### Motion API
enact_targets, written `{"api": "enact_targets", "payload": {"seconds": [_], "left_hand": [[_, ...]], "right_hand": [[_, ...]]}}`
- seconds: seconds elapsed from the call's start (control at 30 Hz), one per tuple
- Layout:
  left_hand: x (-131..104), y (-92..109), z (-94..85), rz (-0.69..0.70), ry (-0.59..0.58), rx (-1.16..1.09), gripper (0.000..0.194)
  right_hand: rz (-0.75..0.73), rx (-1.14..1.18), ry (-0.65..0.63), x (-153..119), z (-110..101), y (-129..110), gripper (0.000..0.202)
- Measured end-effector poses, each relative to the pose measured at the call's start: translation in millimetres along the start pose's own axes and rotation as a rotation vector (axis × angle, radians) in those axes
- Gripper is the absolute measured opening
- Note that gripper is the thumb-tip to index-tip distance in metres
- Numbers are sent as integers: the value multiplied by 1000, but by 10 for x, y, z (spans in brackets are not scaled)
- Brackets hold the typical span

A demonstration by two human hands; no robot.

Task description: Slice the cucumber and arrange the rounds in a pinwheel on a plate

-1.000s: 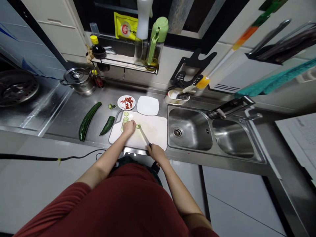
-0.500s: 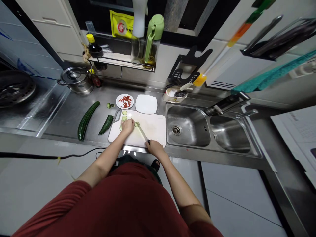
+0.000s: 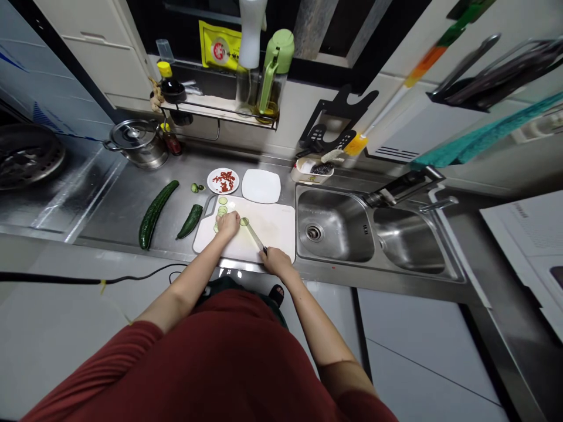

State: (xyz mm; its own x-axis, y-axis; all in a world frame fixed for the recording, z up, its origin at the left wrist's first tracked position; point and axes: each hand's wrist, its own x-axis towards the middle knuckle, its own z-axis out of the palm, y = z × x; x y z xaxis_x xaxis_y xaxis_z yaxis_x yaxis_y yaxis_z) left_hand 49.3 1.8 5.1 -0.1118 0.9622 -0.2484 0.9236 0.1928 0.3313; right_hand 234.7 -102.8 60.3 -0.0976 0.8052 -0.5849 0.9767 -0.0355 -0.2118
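A white cutting board [image 3: 272, 225] lies on the steel counter. My right hand [image 3: 277, 260] is closed round the handle of a knife [image 3: 254, 235], whose blade points up and left over the board. At the blade's tip is a round cucumber slice [image 3: 244, 222]. My left hand [image 3: 229, 224] rests on the board just left of that slice, its fingers curled; what they hold, if anything, is hidden. More cucumber slices [image 3: 223, 201] lie in a column along the board's left side, partly behind my left hand.
Left of the board are a cut cucumber piece [image 3: 190, 221] and a whole cucumber [image 3: 158, 214]. Behind it stand a plate of red pieces [image 3: 214, 183] and a white plate [image 3: 261, 186]. A double sink [image 3: 336, 223] is at the right, a steel pot [image 3: 138, 143] at the back left.
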Motion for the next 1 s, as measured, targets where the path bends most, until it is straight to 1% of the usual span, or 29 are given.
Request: {"api": "enact_targets", "payload": {"seconds": [0.4, 0.8, 1.0], "left_hand": [[-20, 27, -41, -11, -11, 6, 26], [7, 0, -1, -7, -13, 12, 26], [0, 1, -23, -5, -19, -7, 25]], "right_hand": [[-6, 3, -18, -10, -101, -15, 46], [-14, -8, -20, 8, -115, -13, 47], [-8, -15, -27, -91, -91, 50, 47]]}}
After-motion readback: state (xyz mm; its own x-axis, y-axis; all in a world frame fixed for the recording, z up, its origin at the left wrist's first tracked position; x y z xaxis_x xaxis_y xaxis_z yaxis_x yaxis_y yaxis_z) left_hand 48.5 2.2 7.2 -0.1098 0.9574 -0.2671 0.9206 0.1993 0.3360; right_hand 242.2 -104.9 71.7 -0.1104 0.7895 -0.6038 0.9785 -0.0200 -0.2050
